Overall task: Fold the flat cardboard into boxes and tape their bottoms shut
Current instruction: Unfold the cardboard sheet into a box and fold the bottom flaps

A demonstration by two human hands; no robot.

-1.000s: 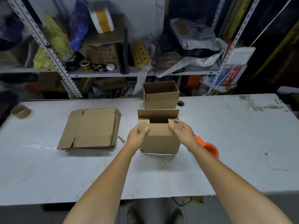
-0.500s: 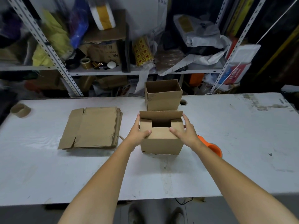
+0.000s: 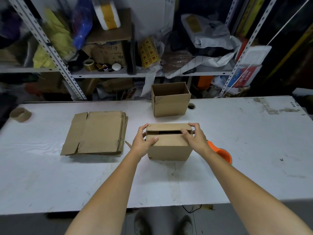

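Two hands are closed on the box, stood on the desk: left hand and right hand are each curled over a top corner, the flaps held down with a slit left between. Box judged light, stiff at creases, flaps springy; corners are judged the best hold. Tape dispenser noted beside the right wrist.

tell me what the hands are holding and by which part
The cardboard box, by its top flaps: left hand at the left end, right hand at the right end.
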